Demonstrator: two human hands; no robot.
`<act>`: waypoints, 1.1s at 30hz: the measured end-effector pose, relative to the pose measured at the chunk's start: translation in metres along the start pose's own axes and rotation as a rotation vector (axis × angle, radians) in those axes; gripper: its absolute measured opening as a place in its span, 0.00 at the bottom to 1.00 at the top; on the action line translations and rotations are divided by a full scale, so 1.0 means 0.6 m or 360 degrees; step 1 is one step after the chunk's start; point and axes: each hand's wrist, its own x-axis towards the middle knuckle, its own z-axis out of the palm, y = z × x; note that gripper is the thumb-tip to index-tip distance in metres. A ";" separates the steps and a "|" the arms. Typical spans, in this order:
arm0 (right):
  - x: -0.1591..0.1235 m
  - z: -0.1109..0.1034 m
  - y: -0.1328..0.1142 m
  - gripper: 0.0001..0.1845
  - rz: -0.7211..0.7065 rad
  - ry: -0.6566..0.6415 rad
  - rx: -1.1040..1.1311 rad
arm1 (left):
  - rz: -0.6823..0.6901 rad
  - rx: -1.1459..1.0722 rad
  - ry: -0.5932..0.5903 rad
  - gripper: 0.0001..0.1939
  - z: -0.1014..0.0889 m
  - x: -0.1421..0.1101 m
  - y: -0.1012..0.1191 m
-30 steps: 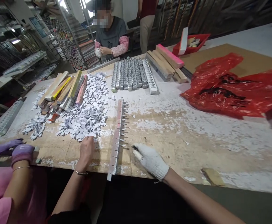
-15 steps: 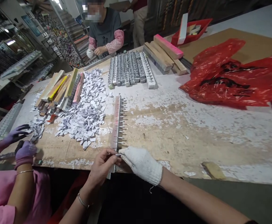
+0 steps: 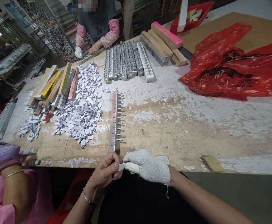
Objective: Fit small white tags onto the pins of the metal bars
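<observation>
My bare left hand (image 3: 107, 169), with a bangle at the wrist, pinches a small flat white chip (image 3: 121, 167) between thumb and fingers. In a white knit glove, my right hand (image 3: 145, 166) is closed on the chip's other end; a small dark detail shows at its fingertips, too small to make out. Just beyond both hands lies a long bar (image 3: 113, 121) with a row of thin metal pins sticking out along its right side. My left hand hides the bar's near end. A large heap of similar white chips (image 3: 84, 109) spreads left of the bar.
Several wooden bars (image 3: 54, 84) are stacked beyond the heap. Silvery pinned bars (image 3: 124, 62) stand in rows at the back. A red plastic bag (image 3: 234, 68) lies right, a yellowish block (image 3: 212, 163) near the front edge. A co-worker's purple glove (image 3: 7, 155) is at left; another person works opposite.
Both my hands have drawn slightly toward me, off the bar's pins, and more of the chip shows between them. The left co-worker's hands have moved left and down. The view has shifted a little.
</observation>
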 end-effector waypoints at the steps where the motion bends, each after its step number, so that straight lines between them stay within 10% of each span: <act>1: -0.001 0.003 0.001 0.18 -0.0008 0.0036 0.0041 | 0.0013 -0.0018 0.0044 0.16 0.004 0.000 -0.004; 6: -0.004 0.024 -0.001 0.18 0.0113 0.0279 -0.0306 | 0.0416 0.1164 0.0601 0.07 0.024 -0.004 -0.007; 9: 0.001 0.029 -0.003 0.15 0.0182 0.0111 -0.0408 | 0.0593 0.1595 0.0584 0.08 0.022 -0.007 -0.014; 18: 0.067 0.038 0.021 0.10 0.0713 -0.0111 -0.0996 | 0.0359 0.2049 0.0860 0.23 -0.047 0.031 -0.010; 23: 0.082 0.062 0.028 0.10 0.0604 -0.0088 -0.1111 | 0.0207 0.1843 0.0779 0.10 -0.049 0.042 -0.018; 33: 0.101 0.072 0.032 0.09 0.0439 -0.0156 -0.1202 | 0.0492 0.1873 0.0739 0.14 -0.054 0.042 -0.042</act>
